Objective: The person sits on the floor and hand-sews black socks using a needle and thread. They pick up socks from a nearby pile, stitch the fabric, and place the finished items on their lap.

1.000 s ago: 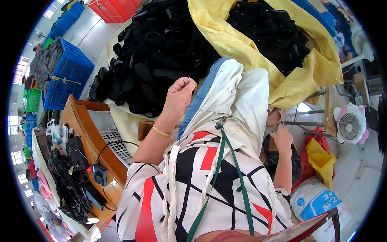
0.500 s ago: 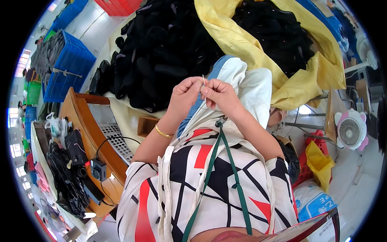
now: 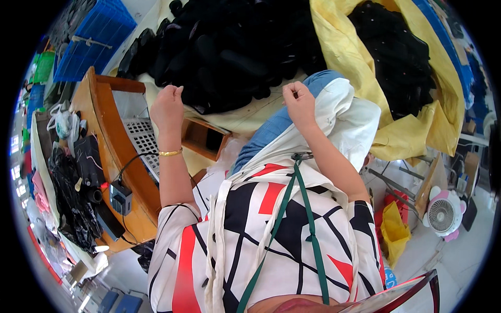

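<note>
Clearly, from the left, a blue crate (image 3: 96,44) stands beyond a curved wooden frame (image 3: 102,125). The left hand (image 3: 167,108) is raised near the lower edge of a heap of black padded pieces (image 3: 235,60), its fingers curled together; a wooden box (image 3: 194,142) sits just right of its wrist. The right hand (image 3: 301,106), beside the bent knee, has its fingers pinched together too. I cannot tell whether either grips something fine. Rightmost, a yellow sack (image 3: 347,49) surrounds more black pieces (image 3: 394,62).

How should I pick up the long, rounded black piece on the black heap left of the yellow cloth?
Pinch the long, rounded black piece across its narrow middle, probably from above: its broad upper face shows, while the rest of the black heap lies close around it.
</note>
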The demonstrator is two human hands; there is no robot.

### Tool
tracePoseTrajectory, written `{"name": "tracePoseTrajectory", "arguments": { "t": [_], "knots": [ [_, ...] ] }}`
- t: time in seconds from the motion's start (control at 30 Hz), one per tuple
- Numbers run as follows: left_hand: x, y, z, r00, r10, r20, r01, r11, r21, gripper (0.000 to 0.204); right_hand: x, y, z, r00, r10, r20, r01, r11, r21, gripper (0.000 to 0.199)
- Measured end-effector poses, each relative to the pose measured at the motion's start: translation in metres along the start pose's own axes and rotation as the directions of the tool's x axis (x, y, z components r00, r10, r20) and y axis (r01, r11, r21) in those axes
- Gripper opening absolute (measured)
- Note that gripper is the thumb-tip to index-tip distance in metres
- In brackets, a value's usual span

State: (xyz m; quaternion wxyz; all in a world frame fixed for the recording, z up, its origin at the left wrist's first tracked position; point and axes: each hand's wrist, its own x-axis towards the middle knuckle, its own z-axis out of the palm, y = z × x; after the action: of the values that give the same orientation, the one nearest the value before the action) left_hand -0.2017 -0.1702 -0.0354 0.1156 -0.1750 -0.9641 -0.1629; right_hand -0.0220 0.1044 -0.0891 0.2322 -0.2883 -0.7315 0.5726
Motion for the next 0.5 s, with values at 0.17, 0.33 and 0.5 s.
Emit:
{"name": "tracePoseTrajectory", "arguments": {
  "t": [0.17,0.33,0.5],
  "knots": [
    [-0.012,-0.017,0.038,0.994,-0.024,0.106,0.025,1.0,-0.007,0.026,0.024,-0.069,-0.004,0.758,-0.652,-0.029,0.62,0.733,-0.281,0.016],
    [-0.007,0.056,0.017,0.99,0.126,0.067,-0.083,0.891,-0.447,0.023,0.04,-0.198,-0.05,0.332,-0.941,0.06,0.823,0.258,-0.506,0.016],
    [0.013,0.101,-0.03,0.956,0.291,-0.041,-0.255,0.753,-0.607,0.023,0.046,-0.28,-0.116,-0.048,-0.953,0.298,0.783,-0.221,-0.581,0.004]
  ]
}}
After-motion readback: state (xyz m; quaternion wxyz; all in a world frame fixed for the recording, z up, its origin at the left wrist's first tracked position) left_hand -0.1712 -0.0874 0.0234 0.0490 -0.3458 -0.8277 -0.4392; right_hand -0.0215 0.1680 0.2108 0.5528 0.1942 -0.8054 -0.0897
